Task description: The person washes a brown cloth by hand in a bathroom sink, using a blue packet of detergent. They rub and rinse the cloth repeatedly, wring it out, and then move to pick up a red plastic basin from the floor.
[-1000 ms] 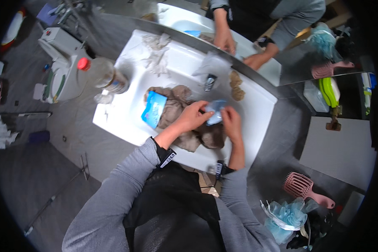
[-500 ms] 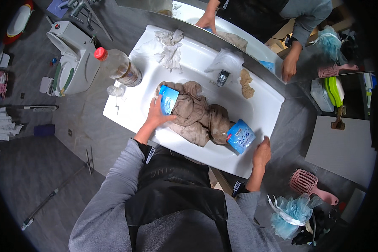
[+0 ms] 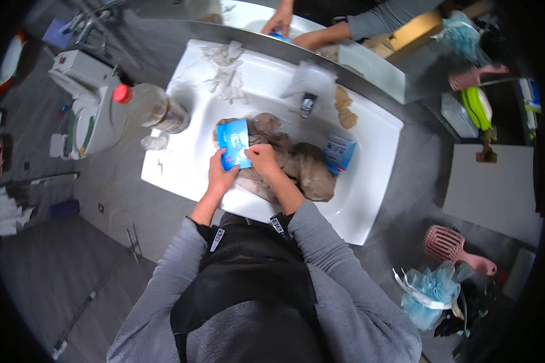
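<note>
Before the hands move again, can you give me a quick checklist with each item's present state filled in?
1. Left hand has a grip on the blue packet: ok, at its lower left.
2. Right hand is at the same packet: ok, fingers at its lower right edge.
3. Other blue packet is out of both hands: ok, on the right side of the white basin.
4. Basin is free of cloth: not ok, brown cloth lies bunched in it.
5. Bottle has its red cap on: ok.
6. Held packet is sealed: cannot tell.
</note>
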`<state>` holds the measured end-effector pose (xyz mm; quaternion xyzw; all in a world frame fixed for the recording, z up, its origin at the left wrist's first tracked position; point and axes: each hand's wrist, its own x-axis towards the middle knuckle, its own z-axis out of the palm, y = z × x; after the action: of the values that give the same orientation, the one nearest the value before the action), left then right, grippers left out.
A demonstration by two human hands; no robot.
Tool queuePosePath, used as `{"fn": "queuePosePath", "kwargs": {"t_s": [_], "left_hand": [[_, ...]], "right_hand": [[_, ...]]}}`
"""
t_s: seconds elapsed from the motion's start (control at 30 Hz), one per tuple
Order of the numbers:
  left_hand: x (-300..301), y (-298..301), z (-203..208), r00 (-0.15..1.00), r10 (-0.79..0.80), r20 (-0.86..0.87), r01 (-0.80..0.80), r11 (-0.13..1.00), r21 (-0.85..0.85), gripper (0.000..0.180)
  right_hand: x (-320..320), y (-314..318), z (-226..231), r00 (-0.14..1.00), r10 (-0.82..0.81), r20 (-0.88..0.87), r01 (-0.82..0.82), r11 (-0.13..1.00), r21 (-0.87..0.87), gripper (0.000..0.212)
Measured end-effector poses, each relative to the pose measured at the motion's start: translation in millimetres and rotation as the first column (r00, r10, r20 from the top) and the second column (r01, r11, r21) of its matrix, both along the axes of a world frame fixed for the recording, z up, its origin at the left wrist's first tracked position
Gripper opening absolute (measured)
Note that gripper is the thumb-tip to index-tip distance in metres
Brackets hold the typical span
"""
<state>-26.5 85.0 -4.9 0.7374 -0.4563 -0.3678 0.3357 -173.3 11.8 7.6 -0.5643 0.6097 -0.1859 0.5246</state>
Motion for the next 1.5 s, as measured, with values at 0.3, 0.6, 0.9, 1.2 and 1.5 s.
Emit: {"fn": "queuePosePath", "kwargs": {"t_s": [0.3,0.6,0.9,1.2,1.5], "left_hand": [[-24,-19,32,0.970,-0.200,-0.136,0.173,0.968,-0.184,0.051],[-81,-70,84,0.757,0.074,-0.649,0.023,0.990,0.140,0.043],[-100,-76,56,0.978,-0.109,-0.176,0.082,0.985,-0.155,0.015],[-133,-106,42,0.990,-0.138,0.018,0.129,0.869,-0.478,0.008],[-147,-115,24,0.985,-0.137,-0.101,0.103,0.952,-0.289,0.023]], "right_hand": [[-66,1,59,0.972,-0.218,0.085,0.227,0.965,-0.131,0.019],[-80,-5,93,0.970,-0.202,-0.131,0.151,0.934,-0.322,0.022],[-95,-4,58,0.910,-0.415,-0.022,0.407,0.902,-0.145,0.029],[-104,-25,38,0.837,-0.512,-0.190,0.245,0.663,-0.708,0.006],[-99,-23,24,0.843,-0.238,-0.483,-0.052,0.857,-0.513,0.027]]}}
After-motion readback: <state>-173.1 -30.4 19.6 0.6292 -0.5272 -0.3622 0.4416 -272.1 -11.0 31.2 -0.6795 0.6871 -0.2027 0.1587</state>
